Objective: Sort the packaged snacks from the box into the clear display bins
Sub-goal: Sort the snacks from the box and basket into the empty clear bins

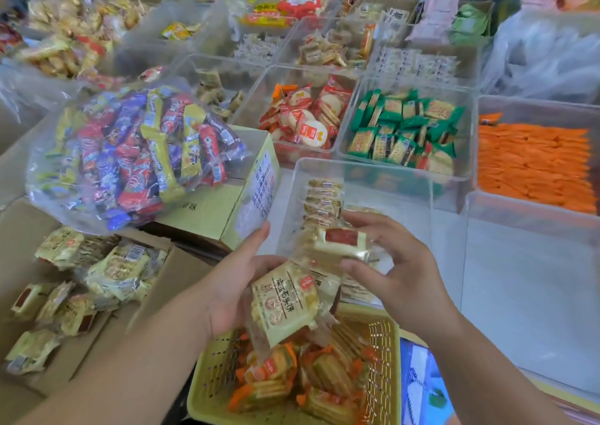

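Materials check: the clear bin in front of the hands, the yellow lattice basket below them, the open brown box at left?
Clear display bin: rigid transparent plastic, probably acrylic; glossy, and the packets show through its walls.
Yellow lattice basket: moulded plastic, matte, with uniform perforations in its walls.
Open brown box: corrugated cardboard by the look, dull tan, with a folded flap.

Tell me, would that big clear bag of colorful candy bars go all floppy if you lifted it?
Probably. The big clear bag is thin, crinkled plastic slumped over a yellow carton, so it would likely sag. Stuffed with many bars, it is probably heavy. The glossy film may be slippery.
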The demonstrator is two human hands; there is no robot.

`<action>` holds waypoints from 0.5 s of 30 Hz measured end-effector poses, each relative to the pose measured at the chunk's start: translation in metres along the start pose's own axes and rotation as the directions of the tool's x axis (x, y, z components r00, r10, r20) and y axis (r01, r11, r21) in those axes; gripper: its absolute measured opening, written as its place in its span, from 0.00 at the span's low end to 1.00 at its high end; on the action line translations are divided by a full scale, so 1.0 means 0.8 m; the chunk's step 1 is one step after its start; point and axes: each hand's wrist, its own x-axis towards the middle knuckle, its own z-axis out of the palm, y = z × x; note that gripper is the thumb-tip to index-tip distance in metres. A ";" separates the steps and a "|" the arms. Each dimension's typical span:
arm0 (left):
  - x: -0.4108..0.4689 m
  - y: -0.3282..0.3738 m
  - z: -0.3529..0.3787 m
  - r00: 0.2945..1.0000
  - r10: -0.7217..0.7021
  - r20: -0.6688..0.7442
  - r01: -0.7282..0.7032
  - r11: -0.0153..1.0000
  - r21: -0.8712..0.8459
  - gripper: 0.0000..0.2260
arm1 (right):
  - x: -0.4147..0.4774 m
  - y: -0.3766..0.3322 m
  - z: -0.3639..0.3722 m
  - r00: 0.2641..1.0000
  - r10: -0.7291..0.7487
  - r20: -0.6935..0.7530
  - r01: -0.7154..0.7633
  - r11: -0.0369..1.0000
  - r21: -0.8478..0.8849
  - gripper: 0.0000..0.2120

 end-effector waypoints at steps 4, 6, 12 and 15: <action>0.027 0.000 0.004 0.993 0.106 -0.058 -0.111 0.989 -0.093 0.27 | 0.011 0.026 -0.016 0.968 0.173 -0.182 -0.162 0.984 0.071 0.07; 0.037 0.005 0.003 0.969 0.211 -0.132 -0.224 0.970 -0.095 0.22 | 0.023 0.050 -0.030 0.931 0.260 -0.255 -0.270 0.963 -0.003 0.07; 0.070 -0.003 -0.006 0.915 0.286 -0.285 -0.313 0.948 -0.056 0.16 | 0.103 0.121 -0.062 0.976 0.153 -0.154 -0.215 0.763 -0.610 0.12; 0.080 -0.016 -0.008 0.920 0.277 -0.277 -0.295 0.955 -0.023 0.13 | 0.148 0.170 -0.062 0.960 0.278 -0.019 -0.173 0.540 -0.824 0.17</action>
